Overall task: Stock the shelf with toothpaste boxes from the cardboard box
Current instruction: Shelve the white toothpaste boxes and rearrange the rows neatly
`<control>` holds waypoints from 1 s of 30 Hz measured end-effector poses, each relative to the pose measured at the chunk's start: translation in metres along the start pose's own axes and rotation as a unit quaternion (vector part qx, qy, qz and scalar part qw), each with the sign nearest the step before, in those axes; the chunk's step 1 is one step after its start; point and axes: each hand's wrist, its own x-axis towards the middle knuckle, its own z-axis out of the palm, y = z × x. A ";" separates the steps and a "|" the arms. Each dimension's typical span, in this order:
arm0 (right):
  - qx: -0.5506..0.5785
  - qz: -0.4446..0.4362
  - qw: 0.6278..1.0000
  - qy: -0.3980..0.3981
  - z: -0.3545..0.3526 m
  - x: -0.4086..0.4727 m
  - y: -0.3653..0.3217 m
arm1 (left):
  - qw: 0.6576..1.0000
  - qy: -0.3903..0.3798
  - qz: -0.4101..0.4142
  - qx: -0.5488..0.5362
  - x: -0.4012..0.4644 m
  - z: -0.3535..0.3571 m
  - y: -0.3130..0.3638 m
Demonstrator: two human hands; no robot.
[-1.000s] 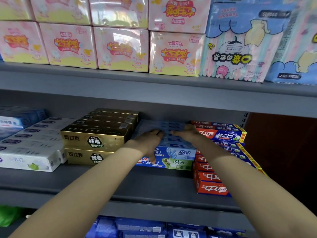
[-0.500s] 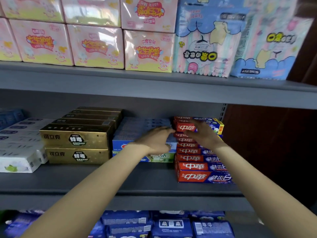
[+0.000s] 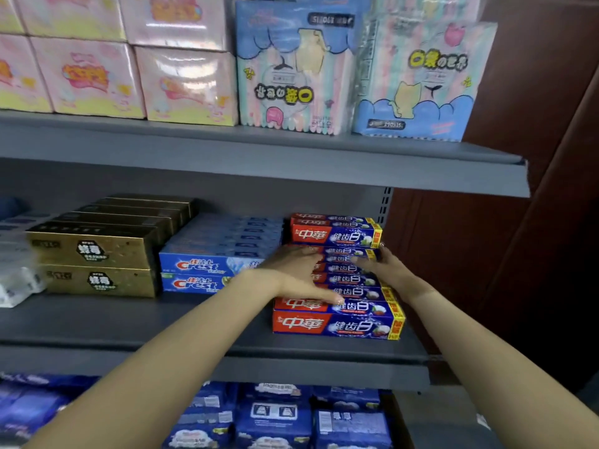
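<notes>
Red-and-blue toothpaste boxes (image 3: 337,325) lie stacked at the right end of the grey middle shelf (image 3: 129,322), with a higher stack (image 3: 337,234) behind. My left hand (image 3: 298,273) lies flat on the left part of the lower stack, fingers straight, thumb stretched toward the front box. My right hand (image 3: 385,270) touches the right side of the same stack with straight fingers. Blue Crest boxes (image 3: 201,273) sit to the left, gold boxes (image 3: 94,264) farther left. The cardboard box is out of view.
The upper shelf (image 3: 259,153) carries pink packs (image 3: 87,76) and blue-striped packs (image 3: 291,66). Blue packs (image 3: 275,416) fill the shelf below. White boxes (image 3: 16,283) lie at the far left. A dark red-brown wall (image 3: 534,222) stands right of the shelving.
Both hands moved right from the blue Crest stack onto the red-and-blue stack. The view has shifted right as well.
</notes>
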 end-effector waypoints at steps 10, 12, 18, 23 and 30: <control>-0.009 0.011 1.000 -0.018 -0.009 0.026 0.006 | 0.990 -0.095 -0.014 0.103 0.002 0.008 0.002; -0.010 0.014 1.000 -0.015 -0.010 0.028 0.007 | 0.990 -0.089 -0.016 0.104 0.000 0.008 0.003; 0.018 0.010 1.000 -0.012 -0.004 0.027 0.006 | 0.990 -0.083 -0.015 0.113 -0.002 0.008 0.001; 0.018 0.010 1.000 -0.008 -0.002 0.027 0.006 | 0.989 -0.090 -0.018 0.117 -0.002 0.008 -0.005; 0.014 0.013 1.000 -0.010 0.003 0.026 0.003 | 0.990 -0.089 -0.014 0.113 -0.003 0.007 -0.010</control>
